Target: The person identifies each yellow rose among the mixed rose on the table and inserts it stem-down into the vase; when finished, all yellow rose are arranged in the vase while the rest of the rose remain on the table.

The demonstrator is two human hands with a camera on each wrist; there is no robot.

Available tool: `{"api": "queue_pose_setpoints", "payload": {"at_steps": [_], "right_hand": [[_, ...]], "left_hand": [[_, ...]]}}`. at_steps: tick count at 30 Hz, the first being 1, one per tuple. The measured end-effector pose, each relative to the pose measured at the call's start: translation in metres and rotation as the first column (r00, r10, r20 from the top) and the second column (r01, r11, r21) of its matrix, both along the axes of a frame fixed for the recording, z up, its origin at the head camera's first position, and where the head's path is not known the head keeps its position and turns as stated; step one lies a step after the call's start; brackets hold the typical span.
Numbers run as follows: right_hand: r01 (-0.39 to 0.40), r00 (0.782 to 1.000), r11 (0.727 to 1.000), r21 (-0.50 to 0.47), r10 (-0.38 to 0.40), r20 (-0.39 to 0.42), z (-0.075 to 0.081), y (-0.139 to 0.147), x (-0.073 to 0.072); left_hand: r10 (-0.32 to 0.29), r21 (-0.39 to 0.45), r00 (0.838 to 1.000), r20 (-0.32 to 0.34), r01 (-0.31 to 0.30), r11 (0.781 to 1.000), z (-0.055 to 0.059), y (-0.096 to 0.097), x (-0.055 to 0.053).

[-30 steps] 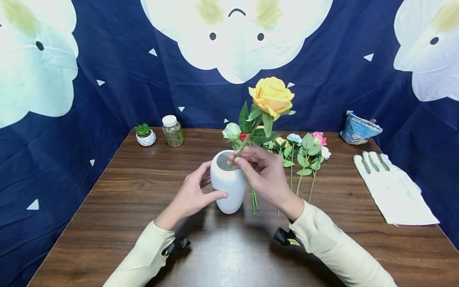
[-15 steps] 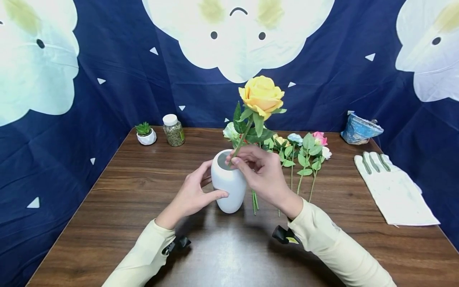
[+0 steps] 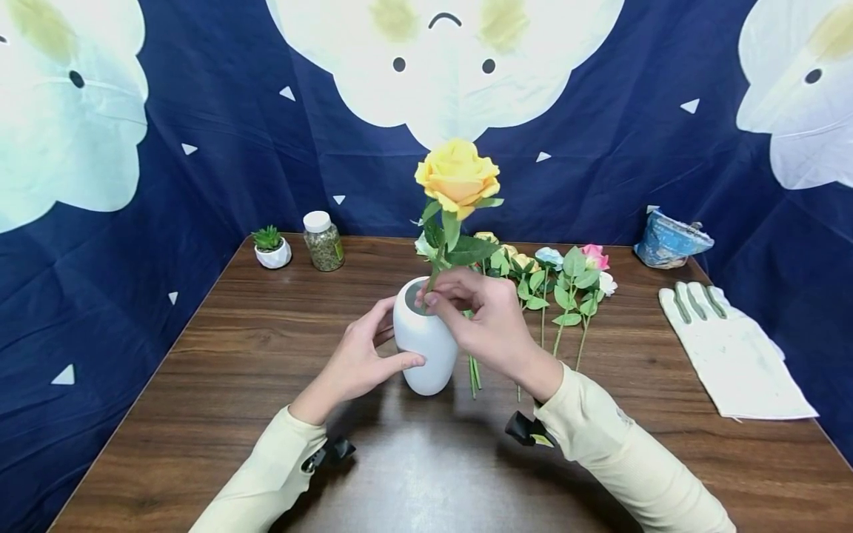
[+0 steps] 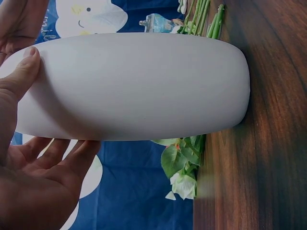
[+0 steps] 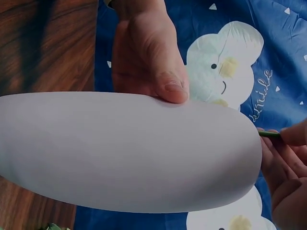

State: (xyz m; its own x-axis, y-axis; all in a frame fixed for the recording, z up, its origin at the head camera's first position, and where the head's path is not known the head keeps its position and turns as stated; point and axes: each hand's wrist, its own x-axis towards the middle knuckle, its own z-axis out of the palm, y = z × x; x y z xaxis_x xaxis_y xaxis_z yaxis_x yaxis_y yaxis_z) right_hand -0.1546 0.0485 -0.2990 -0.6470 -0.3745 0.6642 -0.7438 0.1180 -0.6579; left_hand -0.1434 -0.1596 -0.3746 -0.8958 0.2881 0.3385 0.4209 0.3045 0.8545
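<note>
A white vase [image 3: 429, 352] stands upright on the wooden table. My left hand [image 3: 360, 355] grips its left side, thumb across the front and fingers behind; the left wrist view shows the vase [image 4: 144, 86] between thumb and fingers. Over the mouth, my right hand [image 3: 489, 314] pinches the green stem of a yellow rose [image 3: 458, 178] between thumb and fingers. The bloom rises nearly upright above the hand. In the right wrist view the stem [image 5: 269, 134] runs from the fingertips to the vase's rim, and its lower end is hidden inside.
Several artificial flowers lie behind and right of the vase, among them a pink rose [image 3: 594, 257] and a blue one [image 3: 549, 257]. A potted succulent [image 3: 271, 252] and a white-lidded jar [image 3: 323, 243] stand back left. At right are a blue bag [image 3: 669, 240] and a white glove [image 3: 733, 355].
The yellow rose has swung left, from leaning right to nearly upright over the vase. My right hand has shifted slightly left with it; the left hand and vase stay put.
</note>
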Motion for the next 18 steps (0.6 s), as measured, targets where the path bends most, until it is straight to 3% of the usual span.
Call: {"api": "queue_pose_setpoints", "payload": {"at_steps": [7,14,18], "right_hand": [[0.007,0.99,0.999,0.041,-0.001,-0.142,0.001,-0.0001,-0.0028],[0.109,0.964,0.987,0.118,-0.076,-0.253,0.0004,0.0013,-0.006],[0.126,0.954,0.983,0.136,-0.082,-0.289,-0.0002,0.0013,-0.0064]], "left_hand": [[-0.003,-0.002,1.0,0.011,0.003,1.0,0.0009,0.0,0.0011],[-0.002,-0.012,1.0,0.01,0.002,1.0,0.0016,0.0001,0.0013],[-0.001,-0.014,1.0,0.011,0.001,1.0,0.0019,-0.0001,0.0012]]}}
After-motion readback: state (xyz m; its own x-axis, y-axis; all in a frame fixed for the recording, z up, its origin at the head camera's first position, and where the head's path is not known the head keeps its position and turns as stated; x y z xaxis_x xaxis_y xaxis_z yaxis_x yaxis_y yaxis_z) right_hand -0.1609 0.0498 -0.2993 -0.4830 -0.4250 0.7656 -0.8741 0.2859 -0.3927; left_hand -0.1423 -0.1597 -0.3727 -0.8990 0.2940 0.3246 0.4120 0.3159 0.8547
